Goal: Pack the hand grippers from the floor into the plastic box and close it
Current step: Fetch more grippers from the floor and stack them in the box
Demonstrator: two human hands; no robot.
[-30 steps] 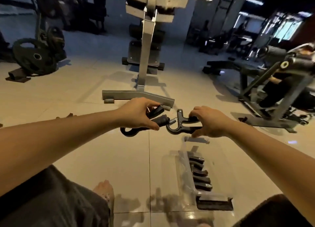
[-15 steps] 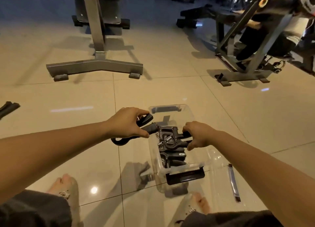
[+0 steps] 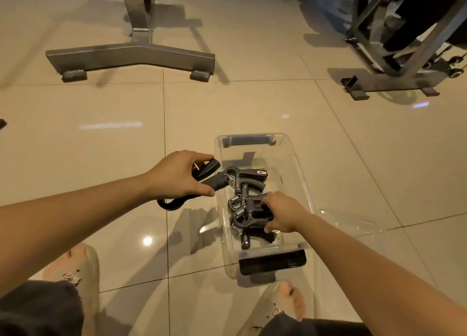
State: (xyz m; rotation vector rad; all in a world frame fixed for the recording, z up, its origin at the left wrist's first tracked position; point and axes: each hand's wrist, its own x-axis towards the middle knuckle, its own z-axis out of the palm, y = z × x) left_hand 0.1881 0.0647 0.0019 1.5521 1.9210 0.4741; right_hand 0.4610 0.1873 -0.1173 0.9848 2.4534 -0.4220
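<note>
A glossy beige tiled floor (image 3: 101,159) fills the view, crossed by thin grout lines and dotted with ceiling-light reflections. On it at the far left stands the grey steel base (image 3: 131,55) of a gym machine, and at the far right the angled second frame (image 3: 394,57) of another. Nearer, right of centre, sits the clear plastic box (image 3: 299,174), open, with a black latch (image 3: 273,261) at its near end and another at the far end. Its transparent lid (image 3: 353,224) lies flat on the tiles just beside the box's right wall. Inside the box is a pile of hand grippers (image 3: 250,181), dark grey with metal springs, heaped toward the near half. The right hand (image 3: 283,212) reaches down into the box, fingers curled around the top gripper (image 3: 252,210) of the pile. The left hand (image 3: 177,176) hovers just outside the box's left wall, fingers and thumb clamped on a black gripper (image 3: 216,183) whose spring end pokes over the rim. Two slippered feet show at the bottom edge.
</note>
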